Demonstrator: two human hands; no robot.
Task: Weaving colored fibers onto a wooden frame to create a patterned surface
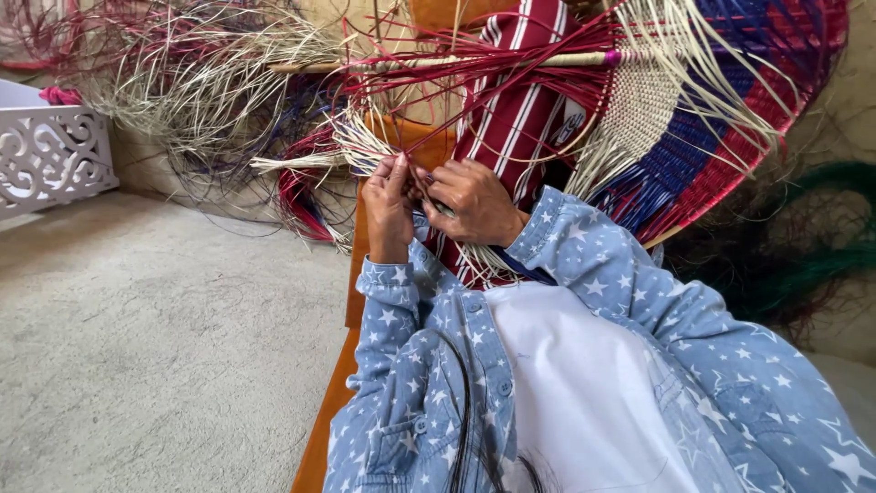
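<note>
Hands, left (390, 205) and right (473, 203), pinched pale straw strands (358, 151) of a woven mat (693, 137); overpulling risked snapping them.

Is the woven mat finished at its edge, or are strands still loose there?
Loose. The woven mat has pale unwoven strands fanning out past its edge, and the left hand and right hand pinch some.

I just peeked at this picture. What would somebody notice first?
Probably the big woven mat in red, blue and cream, fanning across the upper right. In the middle, the left hand and right hand pinch pale straw strands together. A tangle of loose fibres sprawls at upper left.
</note>
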